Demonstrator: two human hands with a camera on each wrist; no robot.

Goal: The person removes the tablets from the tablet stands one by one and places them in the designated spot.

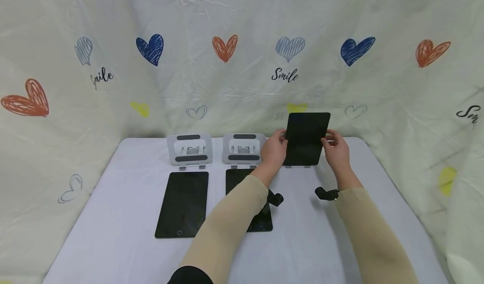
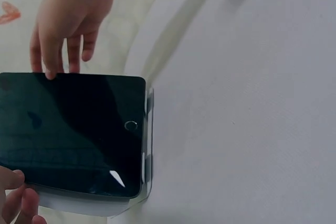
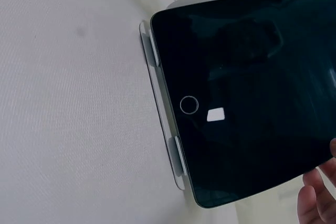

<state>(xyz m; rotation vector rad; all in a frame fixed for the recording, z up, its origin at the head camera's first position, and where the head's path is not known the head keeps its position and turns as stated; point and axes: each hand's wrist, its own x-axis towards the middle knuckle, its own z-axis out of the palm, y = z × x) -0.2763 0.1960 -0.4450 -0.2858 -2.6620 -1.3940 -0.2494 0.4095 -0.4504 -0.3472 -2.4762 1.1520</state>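
Observation:
A black tablet (image 1: pixel 307 139) with a round home button stands upright, leaning back, at the right end of the row. Its lower edge sits at the hooked lip of a grey stand (image 2: pixel 79 203), mostly hidden behind it. My left hand (image 1: pixel 274 150) holds the tablet's left edge between thumb and fingers. On the opposite edge, my right hand (image 1: pixel 336 151) pinches it with the thumb in front. The right wrist view shows the stand's two small hooks (image 3: pixel 180 156) along the tablet's bottom edge.
Two grey-white folding stands (image 1: pixel 190 149) (image 1: pixel 244 149) with dark pads stand to the left. In front of them lie two black tablets, one fully visible (image 1: pixel 182 204), the other (image 1: pixel 261 221) partly under my left forearm. A white cloth covers the table (image 1: pixel 113 233); a heart-printed curtain (image 1: pixel 249 15) hangs behind.

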